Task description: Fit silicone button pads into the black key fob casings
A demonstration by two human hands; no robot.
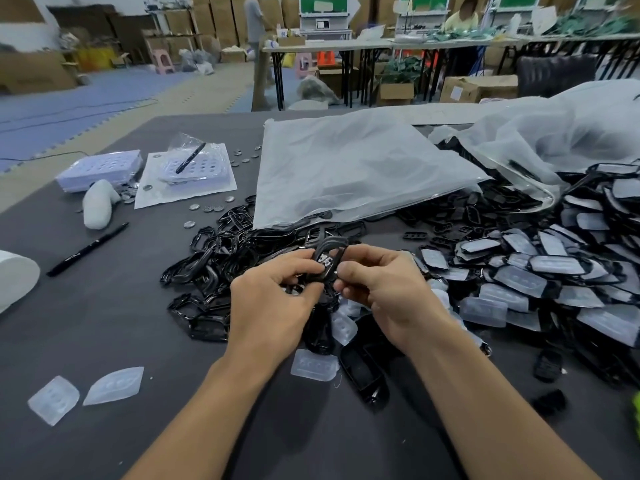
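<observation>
Both hands hold one black key fob casing [329, 258] above the middle of the dark table [114, 306]. My left hand [273, 299] pinches its left side and my right hand [384, 289] pinches its right side. A pale marking shows inside the casing frame. A heap of empty black casings [214, 258] lies to the left. Clear silicone button pads lie loose: one [314, 364] under my wrists, two more [114, 386] at the near left. A large pile of casings with pads fitted [540, 271] spreads to the right.
A big translucent plastic bag [346, 168] lies behind the hands, another [554, 133] at the far right. Two black pens [86, 249], coin cells [207, 207], blister trays [100, 169] and a white lump [98, 204] sit at the left. A person sits at distant tables.
</observation>
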